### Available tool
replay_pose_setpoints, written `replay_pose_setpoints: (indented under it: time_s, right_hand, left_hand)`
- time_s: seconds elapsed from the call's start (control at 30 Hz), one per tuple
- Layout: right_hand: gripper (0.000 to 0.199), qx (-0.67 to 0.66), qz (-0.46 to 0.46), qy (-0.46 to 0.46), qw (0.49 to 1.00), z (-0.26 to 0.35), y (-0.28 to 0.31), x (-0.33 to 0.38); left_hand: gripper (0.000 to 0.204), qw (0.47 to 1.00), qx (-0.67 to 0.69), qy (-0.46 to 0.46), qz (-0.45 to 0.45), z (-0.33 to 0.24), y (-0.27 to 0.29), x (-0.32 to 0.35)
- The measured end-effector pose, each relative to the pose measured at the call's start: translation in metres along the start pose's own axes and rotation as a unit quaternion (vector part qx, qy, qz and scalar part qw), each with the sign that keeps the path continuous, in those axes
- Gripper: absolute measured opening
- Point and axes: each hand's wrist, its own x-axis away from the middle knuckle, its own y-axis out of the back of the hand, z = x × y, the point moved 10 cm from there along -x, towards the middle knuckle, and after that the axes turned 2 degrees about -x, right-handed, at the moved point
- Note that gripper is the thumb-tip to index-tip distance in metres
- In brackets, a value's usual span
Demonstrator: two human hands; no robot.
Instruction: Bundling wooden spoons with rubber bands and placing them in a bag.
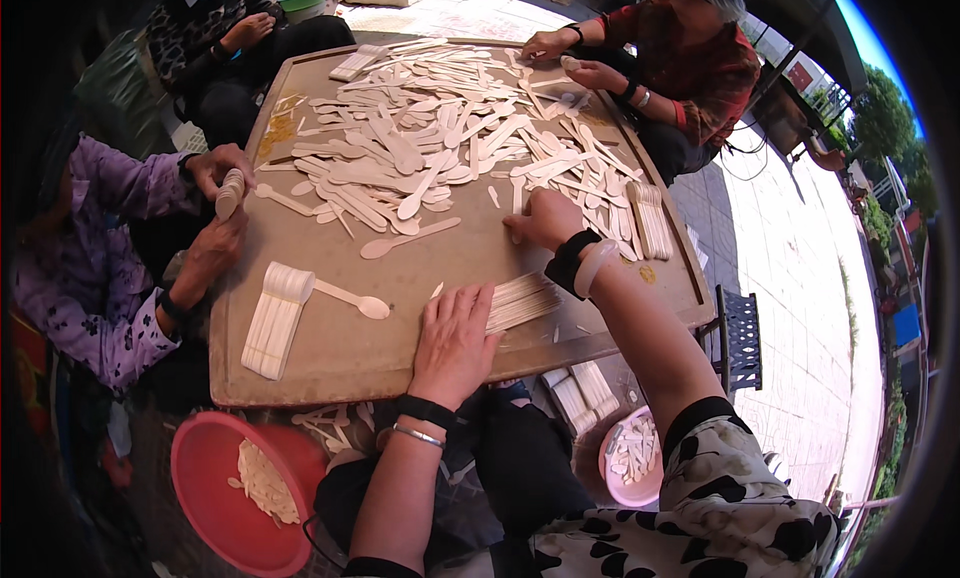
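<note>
Wooden spoons (410,148): heaped loose over the middle and far part of the desk (340,258), many crossing and pointing different ways.
Stack (525,303): slim handles lying side by side near the desk's close edge, partly covered by the left hand.
Left hand (455,343): palm down over one end of the stack, fingers nearly straight and close together; I cannot tell whether they clasp any.
Right hand (550,221): at the heap's near edge, fingers curled; their grip is hidden, so I cannot tell whether they pinch a spoon.
Bundle (275,323): spoons packed parallel, heads together, toward the desk's left side.
Steadying: light, even pressure from the left palm should stop the thin handles fanning out.
Picking: lifting from the heap's rim, rather than tugging from beneath, probably avoids snags.
Lining up: heads turned one way, as in the bundle, should nest best.
</note>
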Motion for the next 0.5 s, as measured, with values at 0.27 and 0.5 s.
replay_pose_setpoints:
  time_s: [0.27,0.5]
  right_hand:
    - [0.027,-0.021,0.058,0.006,0.998,-0.003,-0.011,-0.006]
    - [0.022,-0.109,-0.024,0.091,0.990,-0.013,-0.001,0.025]
  left_hand:
    - [0.058,1.000,-0.014,0.021,-0.008,0.005,0.000,0.001]
    - [0.056,0.999,0.039,0.023,-0.012,0.007,0.005,0.001]
